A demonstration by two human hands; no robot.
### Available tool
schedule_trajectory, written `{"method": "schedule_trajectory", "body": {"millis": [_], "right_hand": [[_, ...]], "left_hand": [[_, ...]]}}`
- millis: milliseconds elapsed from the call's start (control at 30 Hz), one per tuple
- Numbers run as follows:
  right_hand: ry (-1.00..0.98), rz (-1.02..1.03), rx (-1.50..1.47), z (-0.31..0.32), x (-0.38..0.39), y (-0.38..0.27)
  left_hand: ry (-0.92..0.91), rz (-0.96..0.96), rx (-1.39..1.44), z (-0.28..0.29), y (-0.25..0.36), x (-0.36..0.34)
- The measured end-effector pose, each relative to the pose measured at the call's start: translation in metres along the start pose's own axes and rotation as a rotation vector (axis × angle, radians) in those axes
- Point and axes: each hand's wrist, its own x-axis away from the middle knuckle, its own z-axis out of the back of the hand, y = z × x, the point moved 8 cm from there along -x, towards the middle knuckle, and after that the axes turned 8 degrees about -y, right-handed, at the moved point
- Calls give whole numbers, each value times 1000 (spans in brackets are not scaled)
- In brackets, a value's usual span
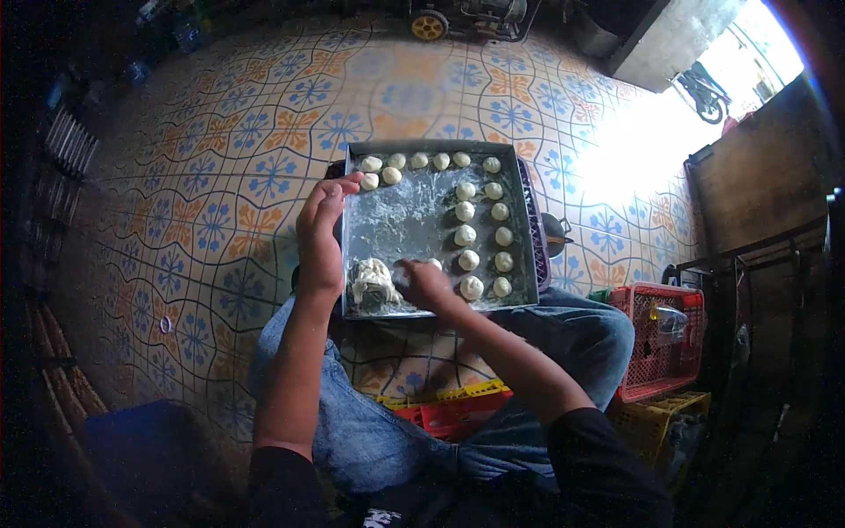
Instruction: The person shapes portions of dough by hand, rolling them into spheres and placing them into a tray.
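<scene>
A shallow metal tray (405, 220) holds small pale dough balls (465, 235) along its top and right side and a rough dough lump (374, 280) at its lower left, among white powdery smears. My left hand (324, 233) grips the tray's left rim, fingertips beside the upper-left balls. My right hand (424, 286) is inside the tray, just right of the lump, fingers curled down beside another pale piece and partly hiding it; what they hold is unclear.
The tray rests on a purple crate (540, 275) between my jeans-clad legs (581, 343). Red (660, 352) and yellow (656, 422) crates stand at right, a wheeled machine (449, 22) at the back. A dark-blue object (150, 444) lies lower left, a bright doorway upper right.
</scene>
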Motion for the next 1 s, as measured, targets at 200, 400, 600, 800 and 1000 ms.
{"method": "schedule_trajectory", "body": {"millis": [200, 400, 600, 800, 1000], "right_hand": [[237, 91, 319, -76, -9, 15], [5, 51, 115, -76, -40, 33], [40, -17, -700, -18, -41, 62], [8, -83, -1088, 20, -6, -25], [-162, -216, -692, 71, 47, -51]], "left_hand": [[-34, 97, -134, -3, -20, -9], [-237, 120, -246, -5, -34, -6], [-613, 118, -974, -48, -64, 16], [-687, 263, -829, -10, -151, 41], [-614, 3, -873, -2, -170, 53]]}}
